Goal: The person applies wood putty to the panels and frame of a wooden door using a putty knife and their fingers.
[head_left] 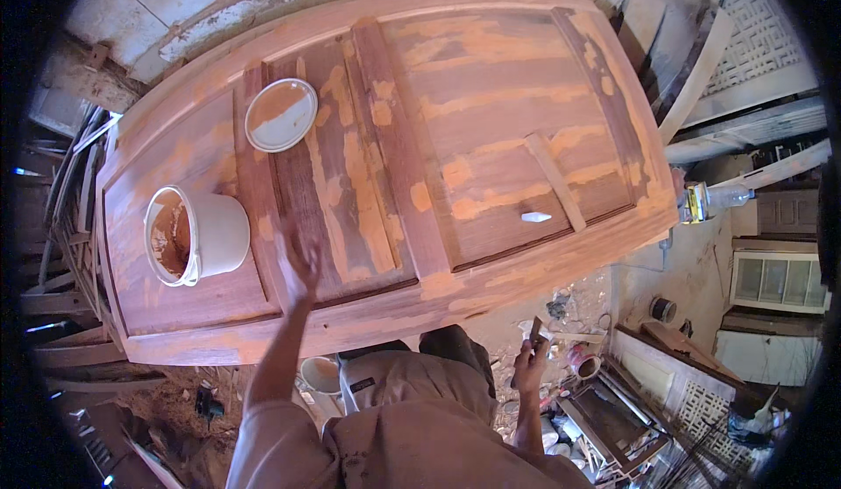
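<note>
A large wooden door panel (pixel 412 173) lies flat before me, patched with orange filler. Over its near left part, my left hand (pixel 300 261) is slightly blurred, with fingers spread and nothing held. Beside that hand stands a white plastic bucket (pixel 222 233), its inside smeared with orange-brown filler. Farther off lies a round white lid (pixel 285 130), partly coated in the same filler. Down at my right side, off the panel, my right hand (pixel 528 368) is closed round a flat putty knife (pixel 536 328), its blade pointing up.
On the panel's right part rest a thin wooden strip (pixel 555 182) and a small white piece (pixel 536 217). A clear bottle (pixel 729 195) is past the right edge. Scrap timber (pixel 74 217) crowds the left. Debris and a paint can (pixel 584 363) are on the floor.
</note>
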### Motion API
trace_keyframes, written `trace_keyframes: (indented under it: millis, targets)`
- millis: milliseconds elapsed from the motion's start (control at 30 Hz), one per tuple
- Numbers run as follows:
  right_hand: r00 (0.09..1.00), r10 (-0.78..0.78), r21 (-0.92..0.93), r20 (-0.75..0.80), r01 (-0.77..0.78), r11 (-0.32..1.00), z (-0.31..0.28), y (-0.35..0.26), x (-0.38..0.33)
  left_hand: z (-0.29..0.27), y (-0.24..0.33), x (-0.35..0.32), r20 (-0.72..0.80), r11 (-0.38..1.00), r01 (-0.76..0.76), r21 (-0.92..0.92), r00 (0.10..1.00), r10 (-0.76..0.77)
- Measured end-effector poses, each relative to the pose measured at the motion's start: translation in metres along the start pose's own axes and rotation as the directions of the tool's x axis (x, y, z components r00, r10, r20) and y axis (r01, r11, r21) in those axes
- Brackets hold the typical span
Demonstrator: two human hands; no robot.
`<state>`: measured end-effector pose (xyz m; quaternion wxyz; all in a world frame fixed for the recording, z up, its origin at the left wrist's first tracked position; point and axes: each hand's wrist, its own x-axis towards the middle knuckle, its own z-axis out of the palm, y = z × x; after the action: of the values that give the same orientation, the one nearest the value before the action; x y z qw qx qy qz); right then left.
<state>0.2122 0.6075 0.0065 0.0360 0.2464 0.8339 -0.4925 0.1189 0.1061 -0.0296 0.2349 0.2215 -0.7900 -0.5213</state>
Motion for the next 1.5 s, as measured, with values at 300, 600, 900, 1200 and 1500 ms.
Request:
trace_keyframes:
  millis: [300,600,900,1200,1500]
  targets:
    - [0.863,-0.112,-0.492,0.492,0.382,0.783,-0.006,-0.090,0.054,0.059,0.080,-0.210,0.889,0.990,-0.043,-0.138,0.435,0.143]
    - [0.728,-0.232,-0.572,0.645,0.661,0.486,0.024,-0.112,0.072,0.091,0.164,-0.188,0.986,0.946,-0.295,0.137,0.133,-0.101]
    - [0.757,-0.214,-0.533,0.617,0.602,0.594,0.042,-0.111,0.039,0.090,0.157,-0.194,0.984,0.965,-0.259,0.047,0.176,-0.001]
    - [0.771,-0.298,-0.348,0.563,0.548,0.760,0.059,-0.126,0.024,0.049,0.134,-0.178,0.920,0.949,-0.302,-0.090,0.341,0.195]
    - [0.620,-0.352,-0.227,0.701,0.662,0.714,0.126,-0.231,-0.020,-0.071,0.141,-0.133,0.599,0.997,0.071,-0.009,0.799,-0.052]
